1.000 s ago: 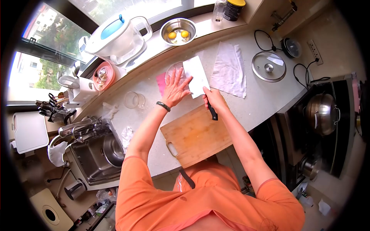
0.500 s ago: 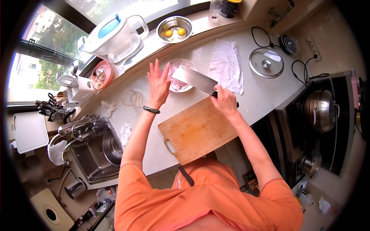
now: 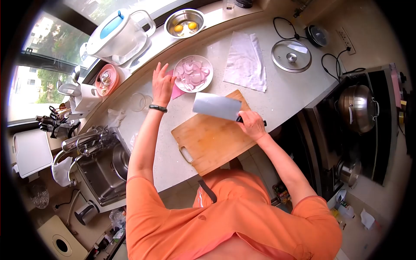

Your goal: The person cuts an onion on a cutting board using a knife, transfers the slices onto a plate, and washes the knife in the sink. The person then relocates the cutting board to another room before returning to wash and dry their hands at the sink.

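Note:
A cleaver point(image 3: 216, 106) is in my right hand point(image 3: 251, 124), which is closed around its dark handle. Its broad blade points left, over the far edge of the wooden cutting board point(image 3: 212, 141). Sliced purple onion point(image 3: 190, 73) covers much of a white plate point(image 3: 209, 82) beyond the board. Just left of that plate, my left hand point(image 3: 163, 90) is raised with its fingers apart and no object visible in it. A flat pink thing point(image 3: 176, 91) shows between this hand and the plate; whether they touch is unclear.
A white cloth point(image 3: 245, 63) and a glass lid point(image 3: 291, 56) lie right of the plate. On the sill stand a metal bowl point(image 3: 167, 28) with two egg yolks and a water pitcher point(image 3: 108, 41). The sink point(image 3: 102, 184) is left, the stove point(image 3: 381, 130) right.
The cleaver has moved from over the plate back toward the cutting board, uncovering the onion slices. My left hand's fingers are less spread. The view has shifted slightly.

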`<control>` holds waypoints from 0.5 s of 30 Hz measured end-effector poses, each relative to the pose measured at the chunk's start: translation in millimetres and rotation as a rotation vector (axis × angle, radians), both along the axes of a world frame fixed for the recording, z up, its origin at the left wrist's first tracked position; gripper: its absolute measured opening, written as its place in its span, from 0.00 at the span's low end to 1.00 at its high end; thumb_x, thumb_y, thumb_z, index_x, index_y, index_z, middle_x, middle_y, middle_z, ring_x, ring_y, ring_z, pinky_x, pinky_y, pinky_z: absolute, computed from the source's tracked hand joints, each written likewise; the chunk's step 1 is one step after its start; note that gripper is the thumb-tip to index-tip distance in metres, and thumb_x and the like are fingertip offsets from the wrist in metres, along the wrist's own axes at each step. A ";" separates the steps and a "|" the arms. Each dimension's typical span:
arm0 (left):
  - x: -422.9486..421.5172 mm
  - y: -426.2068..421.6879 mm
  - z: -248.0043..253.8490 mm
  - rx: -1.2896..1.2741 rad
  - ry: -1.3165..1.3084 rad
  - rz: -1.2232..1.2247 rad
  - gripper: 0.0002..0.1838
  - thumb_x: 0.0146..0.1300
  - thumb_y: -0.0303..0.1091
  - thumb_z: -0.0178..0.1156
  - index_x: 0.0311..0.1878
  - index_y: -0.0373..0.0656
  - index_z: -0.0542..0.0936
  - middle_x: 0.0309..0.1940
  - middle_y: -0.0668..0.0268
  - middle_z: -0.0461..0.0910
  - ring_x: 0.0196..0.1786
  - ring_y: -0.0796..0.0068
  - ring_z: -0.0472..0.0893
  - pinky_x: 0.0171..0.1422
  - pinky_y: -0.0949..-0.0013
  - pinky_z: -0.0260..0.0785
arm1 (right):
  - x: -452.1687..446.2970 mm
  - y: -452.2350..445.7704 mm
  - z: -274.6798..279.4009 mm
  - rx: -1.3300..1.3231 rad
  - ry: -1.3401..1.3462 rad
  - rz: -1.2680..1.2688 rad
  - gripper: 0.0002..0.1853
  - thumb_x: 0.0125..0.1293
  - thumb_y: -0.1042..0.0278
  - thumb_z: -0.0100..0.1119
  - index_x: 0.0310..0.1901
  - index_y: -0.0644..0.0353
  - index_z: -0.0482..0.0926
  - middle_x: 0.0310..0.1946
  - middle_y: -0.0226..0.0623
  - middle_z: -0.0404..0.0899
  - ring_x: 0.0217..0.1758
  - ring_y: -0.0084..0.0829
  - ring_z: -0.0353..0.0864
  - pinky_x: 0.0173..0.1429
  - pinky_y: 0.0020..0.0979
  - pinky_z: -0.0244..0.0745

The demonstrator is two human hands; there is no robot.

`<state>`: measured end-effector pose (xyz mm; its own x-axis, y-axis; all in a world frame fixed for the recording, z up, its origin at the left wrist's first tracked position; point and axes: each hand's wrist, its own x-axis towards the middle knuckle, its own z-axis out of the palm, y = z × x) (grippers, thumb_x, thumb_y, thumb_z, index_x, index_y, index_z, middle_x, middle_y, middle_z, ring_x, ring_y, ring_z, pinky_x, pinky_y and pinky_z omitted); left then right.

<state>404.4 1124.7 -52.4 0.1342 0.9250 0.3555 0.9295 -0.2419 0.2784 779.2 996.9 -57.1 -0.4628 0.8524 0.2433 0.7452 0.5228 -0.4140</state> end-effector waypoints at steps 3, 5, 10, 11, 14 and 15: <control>20.1 -16.4 -17.4 0.052 0.023 0.038 0.03 0.60 0.29 0.64 0.35 0.42 0.85 0.66 0.56 0.72 0.74 0.49 0.61 0.76 0.49 0.56 | 12.1 -34.5 -17.0 0.006 0.009 0.008 0.23 0.46 0.65 0.75 0.43 0.56 0.74 0.31 0.34 0.75 0.36 0.38 0.77 0.41 0.37 0.73; 33.3 -26.0 -21.4 0.082 0.069 0.095 0.06 0.59 0.25 0.63 0.38 0.43 0.86 0.65 0.56 0.73 0.74 0.49 0.62 0.76 0.50 0.56 | 16.5 -48.9 -25.9 -0.001 -0.018 -0.003 0.24 0.45 0.65 0.75 0.43 0.56 0.74 0.31 0.33 0.74 0.37 0.37 0.77 0.41 0.37 0.73; 53.7 -38.1 -14.0 -0.028 -0.156 0.091 0.05 0.57 0.32 0.69 0.33 0.42 0.85 0.61 0.57 0.77 0.70 0.48 0.68 0.73 0.55 0.61 | 21.6 -60.2 -42.4 -0.011 0.007 0.025 0.25 0.44 0.64 0.76 0.43 0.56 0.73 0.32 0.32 0.73 0.40 0.36 0.76 0.43 0.37 0.74; 57.3 -41.4 -10.4 -0.049 -0.157 0.111 0.08 0.55 0.35 0.71 0.29 0.40 0.84 0.60 0.57 0.78 0.69 0.48 0.69 0.72 0.55 0.62 | 22.2 -60.8 -42.8 -0.006 0.016 0.027 0.25 0.44 0.64 0.76 0.43 0.56 0.73 0.32 0.32 0.73 0.40 0.36 0.76 0.43 0.37 0.74; 61.2 -42.7 -16.4 -0.053 -0.126 0.123 0.09 0.54 0.32 0.71 0.37 0.43 0.84 0.62 0.56 0.76 0.69 0.47 0.69 0.72 0.55 0.63 | 21.8 -63.5 -47.4 -0.031 0.045 0.037 0.26 0.44 0.66 0.76 0.44 0.57 0.73 0.35 0.35 0.73 0.41 0.38 0.76 0.45 0.37 0.74; 61.4 -46.4 -18.1 -0.026 -0.131 0.107 0.13 0.55 0.29 0.70 0.45 0.45 0.84 0.63 0.55 0.75 0.69 0.47 0.68 0.72 0.55 0.63 | 21.6 -65.8 -48.6 -0.033 0.054 0.039 0.26 0.43 0.67 0.76 0.44 0.58 0.73 0.36 0.37 0.73 0.42 0.39 0.76 0.46 0.38 0.74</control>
<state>465.9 1078.3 -70.5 -0.0118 0.9407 0.3391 0.9050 -0.1341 0.4037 800.8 931.1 -105.7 -0.4827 0.8420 0.2408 0.7009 0.5363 -0.4702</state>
